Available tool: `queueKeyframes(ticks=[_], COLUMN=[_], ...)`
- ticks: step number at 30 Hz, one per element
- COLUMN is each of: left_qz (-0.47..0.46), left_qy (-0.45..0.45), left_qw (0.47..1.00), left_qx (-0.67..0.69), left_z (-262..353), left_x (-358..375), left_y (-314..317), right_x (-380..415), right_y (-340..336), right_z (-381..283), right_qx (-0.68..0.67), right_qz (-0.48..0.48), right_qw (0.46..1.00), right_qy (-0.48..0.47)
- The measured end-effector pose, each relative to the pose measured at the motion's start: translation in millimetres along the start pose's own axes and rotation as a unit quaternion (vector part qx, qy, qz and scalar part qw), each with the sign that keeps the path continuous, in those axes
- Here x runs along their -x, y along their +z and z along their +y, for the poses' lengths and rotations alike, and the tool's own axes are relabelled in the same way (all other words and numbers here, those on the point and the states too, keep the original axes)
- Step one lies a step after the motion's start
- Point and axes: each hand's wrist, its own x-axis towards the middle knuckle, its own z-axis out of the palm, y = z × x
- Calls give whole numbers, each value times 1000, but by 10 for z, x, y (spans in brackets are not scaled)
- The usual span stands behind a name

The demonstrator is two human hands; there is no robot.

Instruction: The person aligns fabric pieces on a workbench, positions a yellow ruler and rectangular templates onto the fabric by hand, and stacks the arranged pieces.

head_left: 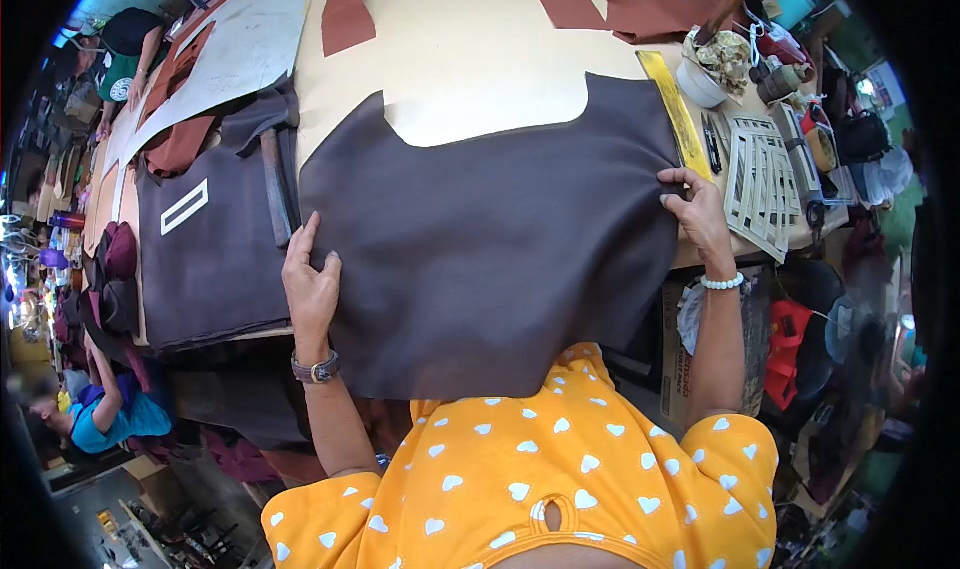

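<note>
A large dark brown sheet, which looks like leather (pixel 480 239), lies over the table in front of me, its lower part draping toward my body. A wide notch is cut in its far edge. My left hand (pixel 312 284) rests at the sheet's left edge, index finger stretched out and thumb apart. At the right edge, my right hand (pixel 700 219) pinches the sheet between thumb and fingers. Close to that hand is a yellow ruler (pixel 675 109), partly beside the sheet. A hammer (pixel 275 189) lies just beyond my left fingertips, on another dark brown stack (pixel 215 259).
Reddish-brown pieces (pixel 660 4) lie along the far side. To the right are a white bowl (pixel 700 84), pens (pixel 712 144) and a slotted pale template (pixel 760 184). A large grey-white panel (pixel 225 49) is at left. Other people (pixel 120 404) are at the left.
</note>
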Motion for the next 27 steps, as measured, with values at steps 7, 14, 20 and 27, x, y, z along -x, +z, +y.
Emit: queueKeyframes(ticks=[7, 14, 20, 27], left_qz=[31, -88, -132, -130], left_qy=[79, 139, 148, 164], left_qw=[964, 957, 944, 942], left_qx=[-252, -237, -265, -263], left_z=[315, 605, 572, 569], left_x=[163, 416, 413, 461], left_y=[234, 772, 714, 691], right_x=[180, 862, 1113, 996], right_y=[184, 843, 433, -57], right_z=[-129, -309, 148, 298], right_qx=[522, 395, 410, 405], right_qz=[166, 14, 46, 224], right_qw=[809, 890, 889, 865], right_qy=[-211, -226, -197, -194])
